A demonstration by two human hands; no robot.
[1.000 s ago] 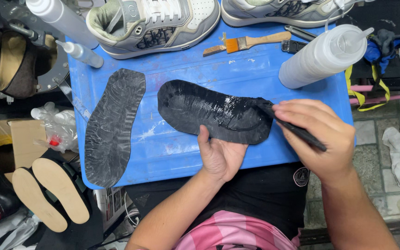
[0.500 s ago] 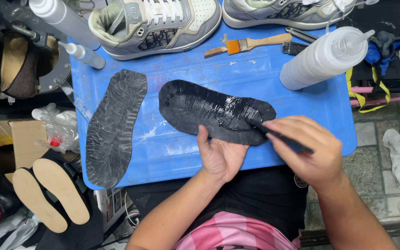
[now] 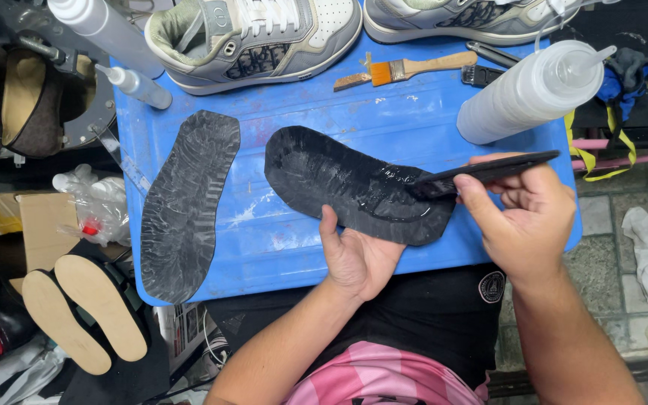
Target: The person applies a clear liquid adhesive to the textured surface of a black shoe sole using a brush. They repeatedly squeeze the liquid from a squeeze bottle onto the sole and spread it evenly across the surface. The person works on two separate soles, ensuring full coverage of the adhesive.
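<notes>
A black rubber sole (image 3: 354, 184), wet and glossy on its right half, lies on a blue board (image 3: 279, 240) across my lap. My left hand (image 3: 358, 255) holds its near edge from below, thumb up against the rim. In my right hand (image 3: 526, 214) is a black brush (image 3: 481, 172), its head resting on the sole's shiny right end and its handle pointing right. A second black sole (image 3: 185, 202), dull and dry, lies to the left on the board.
Two grey sneakers (image 3: 253, 37) (image 3: 466, 15) sit at the board's far edge, with a wooden-handled brush (image 3: 406, 69) and a white squeeze bottle (image 3: 526, 94) nearby. Smaller bottles (image 3: 133, 82) stand at far left. Tan insoles (image 3: 84, 315) and shoes lie on the floor left.
My right hand has turned the brush from pointing down-right to nearly level, and its head has shifted right along the sole. My left hand stays in place.
</notes>
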